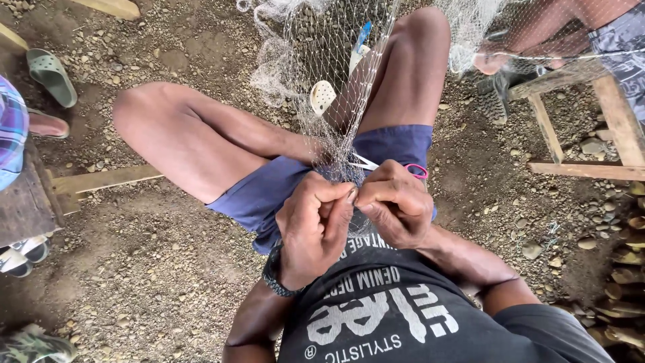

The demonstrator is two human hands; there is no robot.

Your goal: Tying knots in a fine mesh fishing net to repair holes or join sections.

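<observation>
Both grips are clenched on the same spot: the left hand (312, 225) and the right hand (396, 205) meet thumb to thumb over the lap, each pinching a gathered bit of the net (336, 87) between thumb and forefinger. The right hand also carries scissors (396, 167), their pink loop hooked on a finger at the back of the hand and the pale blades pointing left across the shorts (269, 191).

From that pinch the net runs straight away from the person, up between the two bare knees, and fans wider as it goes toward the top of the view. Its long axis therefore lies along the line from the chest outward, with the narrow, bunched end at the fingers and the loose spread far off. Neither hand is clearly nearer; they sit level, the left a touch lower in the frame. Under the mesh, a small cream slotted piece (322, 96) shows through near the right knee, well apart from the hands.

Around lie a gravel floor (154, 269), a green sandal (52, 75) at upper left, and a wooden bench (608, 114) at upper right where another person's leg (537, 37) rests under more netting.
</observation>
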